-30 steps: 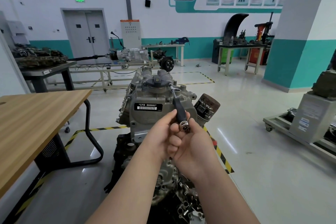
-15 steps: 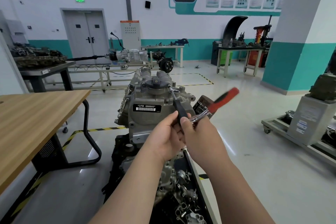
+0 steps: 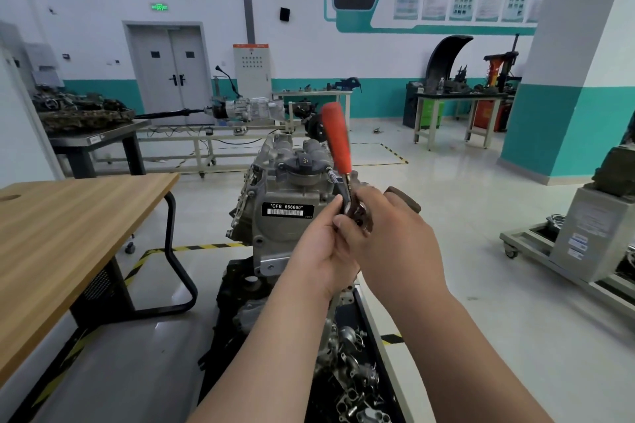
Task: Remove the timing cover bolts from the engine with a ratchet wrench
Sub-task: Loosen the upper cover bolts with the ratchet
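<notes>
A grey engine [image 3: 275, 189] with a black label stands in front of me. A ratchet wrench [image 3: 338, 144] with a red handle points upward; its head sits at my hands, on a black extension [image 3: 338, 187] that runs up to a bolt on the engine's upper right corner. My left hand [image 3: 323, 247] pinches the extension just below the ratchet head. My right hand [image 3: 385, 233] grips the ratchet at its head. The bolt itself is too small to make out.
A wooden table [image 3: 68, 227] stands to the left. A black tray of loose metal parts [image 3: 357, 371] lies below the engine. A brown oil filter [image 3: 403, 199] sticks out behind my right hand. A grey stand [image 3: 591, 244] on wheels is at right.
The ratchet's red handle came into view at the right and has swung up to nearly vertical. Both hands stay at the extension's near end.
</notes>
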The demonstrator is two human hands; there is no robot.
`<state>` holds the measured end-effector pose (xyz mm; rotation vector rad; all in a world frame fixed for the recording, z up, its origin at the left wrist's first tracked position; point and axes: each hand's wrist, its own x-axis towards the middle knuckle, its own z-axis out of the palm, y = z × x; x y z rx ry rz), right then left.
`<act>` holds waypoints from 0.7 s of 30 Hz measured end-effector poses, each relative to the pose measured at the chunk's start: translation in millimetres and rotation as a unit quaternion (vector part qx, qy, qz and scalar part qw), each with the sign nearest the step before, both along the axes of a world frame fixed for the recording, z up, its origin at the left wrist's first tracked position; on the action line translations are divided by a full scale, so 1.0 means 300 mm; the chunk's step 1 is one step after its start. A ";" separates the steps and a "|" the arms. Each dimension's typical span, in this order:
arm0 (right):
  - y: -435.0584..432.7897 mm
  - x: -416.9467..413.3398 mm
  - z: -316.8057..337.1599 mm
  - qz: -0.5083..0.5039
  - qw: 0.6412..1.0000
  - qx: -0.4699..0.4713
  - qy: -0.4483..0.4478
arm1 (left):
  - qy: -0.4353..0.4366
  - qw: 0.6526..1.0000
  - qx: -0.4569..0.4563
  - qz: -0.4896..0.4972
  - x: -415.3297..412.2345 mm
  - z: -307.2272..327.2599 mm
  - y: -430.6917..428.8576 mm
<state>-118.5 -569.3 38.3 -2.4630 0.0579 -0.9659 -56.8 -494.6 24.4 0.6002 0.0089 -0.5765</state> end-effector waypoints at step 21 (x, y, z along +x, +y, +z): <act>-0.013 0.031 -0.002 -0.096 0.993 -0.044 0.060 | -0.075 0.996 0.019 -0.047 0.034 -0.002 -0.009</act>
